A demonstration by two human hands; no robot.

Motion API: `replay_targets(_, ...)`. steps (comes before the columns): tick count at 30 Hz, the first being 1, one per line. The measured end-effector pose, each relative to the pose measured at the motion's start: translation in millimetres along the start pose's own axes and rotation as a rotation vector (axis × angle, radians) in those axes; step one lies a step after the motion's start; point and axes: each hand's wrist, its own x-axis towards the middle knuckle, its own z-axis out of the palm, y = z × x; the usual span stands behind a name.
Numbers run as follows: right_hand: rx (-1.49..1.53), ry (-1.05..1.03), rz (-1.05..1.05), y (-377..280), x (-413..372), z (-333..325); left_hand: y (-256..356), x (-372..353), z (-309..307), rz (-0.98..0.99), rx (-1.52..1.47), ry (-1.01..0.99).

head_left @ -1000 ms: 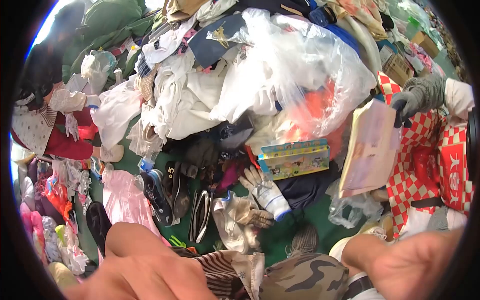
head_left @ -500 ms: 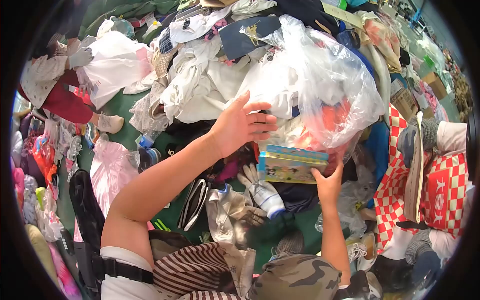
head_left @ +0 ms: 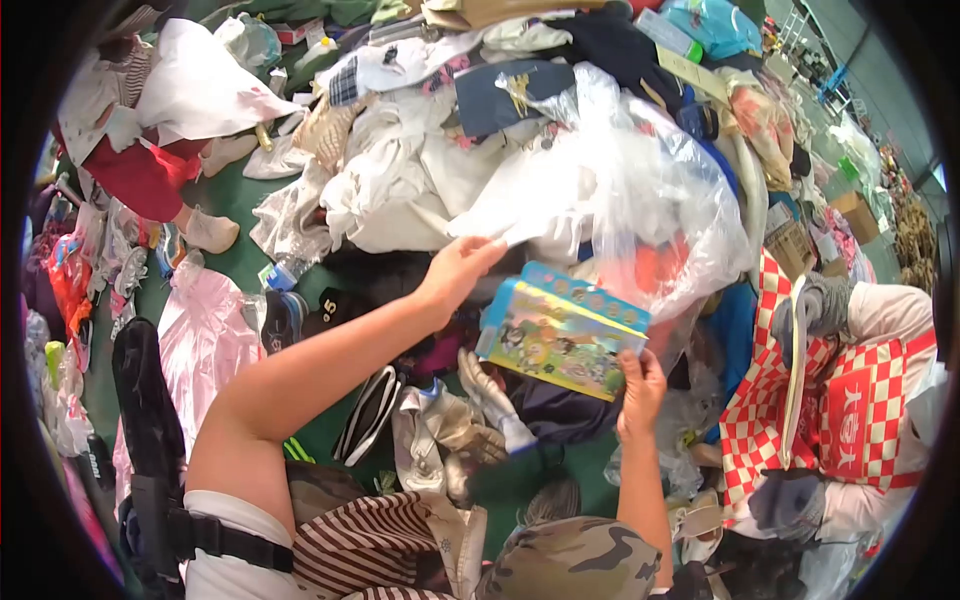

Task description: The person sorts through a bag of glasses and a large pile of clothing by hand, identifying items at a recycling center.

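Note:
My right hand (head_left: 641, 388) grips the lower right corner of a flat cartoon-printed box (head_left: 560, 340), yellow with a blue edge, tilted with its printed face towards me. My left hand (head_left: 462, 277) is closed in a pinch at the edge of a white cloth (head_left: 515, 205), just above the box's upper left corner. A clear plastic bag (head_left: 690, 200) with something red inside lies on the heap behind the box. Below the box are a dark cloth (head_left: 565, 410) and a pale work glove (head_left: 495, 400).
A co-worker in a red-and-white checked apron (head_left: 865, 400) sits at the right, wearing grey gloves. Another person in red trousers (head_left: 130, 180) is at the upper left beside a white bag (head_left: 205, 85). A pink bag (head_left: 205, 320) and dark shoe (head_left: 285, 320) lie left.
The box has turned its printed face up towards me and shifted slightly left and down. My left hand has gone from open, fingers spread, to a pinch. The upper-left person has raised a white bag.

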Motion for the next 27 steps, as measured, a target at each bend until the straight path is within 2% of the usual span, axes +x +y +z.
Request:
replay_targets(2,0.119,0.067,-0.063,-20.4,6.2,9.8,7.0,-2.7,2.2,0.08,-0.111,-0.074)
replay_targets(4,0.135,0.063,-0.11,-35.5,12.8,19.1,22.9,-7.3,3.4,0.001,-0.363,-0.285)
replay_targets(6,0.101,0.087,-0.174,-47.9,15.0,30.3,35.5,-13.4,9.2,-0.041,-0.487,-0.353)
replay_targets(7,0.084,0.075,-0.22,-46.7,18.0,32.3,38.5,-14.4,13.4,-0.035,-0.491,-0.347)
replay_targets(9,0.087,0.046,-0.247,-51.6,15.9,43.2,42.2,-17.6,20.4,0.116,-0.38,-0.237)
replay_targets(14,0.062,0.017,-0.276,-54.7,13.0,51.1,45.7,-27.7,20.5,0.3,-0.485,-0.25)
replay_targets(18,0.072,-0.028,-0.199,-53.0,13.7,52.0,41.5,-25.6,16.9,0.42,-0.436,-0.199)
replay_targets(23,0.02,-0.037,-0.127,-39.9,14.1,47.1,44.2,-19.8,15.1,0.472,-0.395,-0.106)
replay_targets(25,0.162,-0.02,-0.01,-33.3,4.8,56.2,50.8,-16.0,13.9,0.486,-0.405,-0.069)
replay_targets(26,0.164,-0.027,-0.017,-26.7,-0.8,55.8,55.6,-12.9,14.4,0.507,-0.49,-0.067)
replay_targets(27,0.154,-0.017,0.062,-16.5,-8.4,52.7,60.5,-10.3,14.4,0.532,-0.573,-0.062)
